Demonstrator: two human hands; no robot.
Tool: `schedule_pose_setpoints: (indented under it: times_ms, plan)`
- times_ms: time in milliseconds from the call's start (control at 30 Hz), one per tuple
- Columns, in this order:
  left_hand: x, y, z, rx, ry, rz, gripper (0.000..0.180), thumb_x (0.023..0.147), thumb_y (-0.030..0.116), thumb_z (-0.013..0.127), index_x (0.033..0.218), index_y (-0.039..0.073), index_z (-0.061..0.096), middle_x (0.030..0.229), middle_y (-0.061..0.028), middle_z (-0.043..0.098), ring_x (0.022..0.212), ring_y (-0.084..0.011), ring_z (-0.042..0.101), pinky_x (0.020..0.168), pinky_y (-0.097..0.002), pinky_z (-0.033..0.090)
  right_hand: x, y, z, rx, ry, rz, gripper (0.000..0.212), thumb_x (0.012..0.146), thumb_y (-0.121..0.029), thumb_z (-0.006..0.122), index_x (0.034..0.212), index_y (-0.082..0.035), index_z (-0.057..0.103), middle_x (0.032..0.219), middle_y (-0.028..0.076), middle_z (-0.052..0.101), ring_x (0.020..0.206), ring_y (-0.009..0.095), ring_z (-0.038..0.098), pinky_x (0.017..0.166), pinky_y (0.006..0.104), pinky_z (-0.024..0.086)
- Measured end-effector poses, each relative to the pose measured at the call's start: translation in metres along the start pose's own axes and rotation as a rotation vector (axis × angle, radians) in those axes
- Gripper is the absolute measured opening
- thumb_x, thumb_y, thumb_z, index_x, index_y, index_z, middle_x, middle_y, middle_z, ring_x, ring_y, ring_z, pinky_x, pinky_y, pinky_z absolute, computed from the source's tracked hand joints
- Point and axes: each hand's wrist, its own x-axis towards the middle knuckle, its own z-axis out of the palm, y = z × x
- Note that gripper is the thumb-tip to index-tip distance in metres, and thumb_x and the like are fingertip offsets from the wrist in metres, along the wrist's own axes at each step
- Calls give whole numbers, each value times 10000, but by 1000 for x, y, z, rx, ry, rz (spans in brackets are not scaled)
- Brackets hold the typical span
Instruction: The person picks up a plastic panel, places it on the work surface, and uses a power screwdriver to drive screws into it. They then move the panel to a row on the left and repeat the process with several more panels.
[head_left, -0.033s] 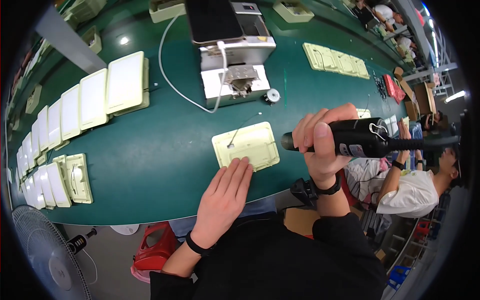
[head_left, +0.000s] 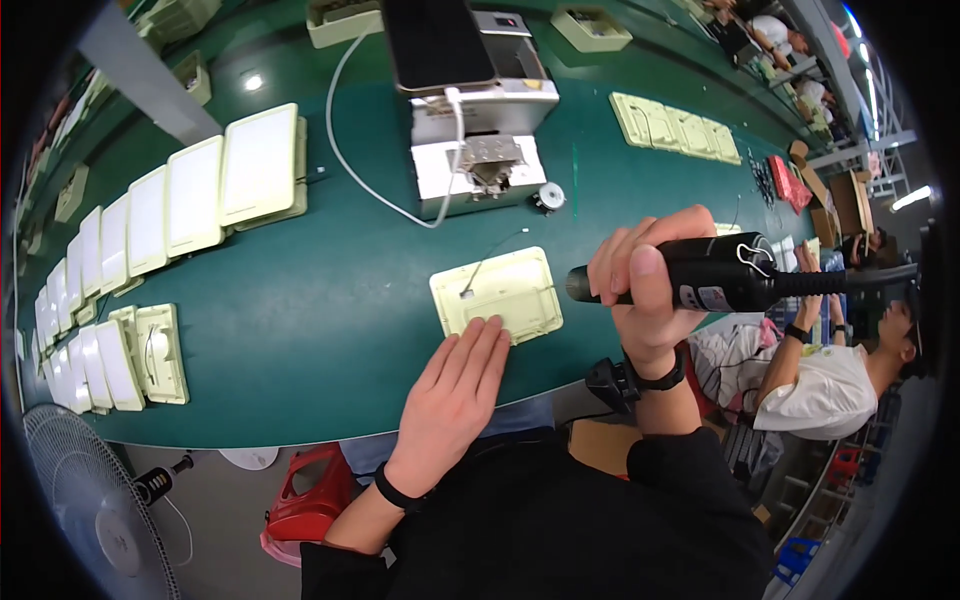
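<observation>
A pale yellow rectangular plate lies on the green table in front of me, with a thin wire rising from its left part. My left hand lies flat on the table, its fingertips touching the plate's near edge. My right hand grips a black electric screwdriver held level. The tool's tip points left and sits just off the plate's right edge. A dark cable runs from the tool's back end to the right.
Behind the plate stands a grey machine with a dark phone and a white cable. White panels and pale plates line the left; more plates lie far right. A fan, a red stool and a seated person are nearby.
</observation>
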Motion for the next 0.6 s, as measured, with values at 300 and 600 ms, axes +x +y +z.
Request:
schedule_pose_setpoints:
  times_ms: [300, 600]
  plan:
    - [9, -25, -10, -208, 164, -125, 750, 875, 321, 770, 1497, -1, 498, 1555, -127, 502, 1453, -330, 449, 1232, -506, 344, 86, 1, 80, -4, 56, -299, 114, 1009, -98, 595, 1030, -37, 501, 651, 55, 476, 479, 144, 438, 497, 342, 446]
    - [9, -32, -3, -218, 177, -204, 730, 896, 265, 750, 1530, 36, 473, 1581, -124, 485, 1465, -369, 434, 1247, -531, 313, 46, -15, 47, 171, -55, -50, 183, 1015, -141, 640, 1056, -41, 491, 648, 50, 505, 481, 147, 467, 481, 321, 437]
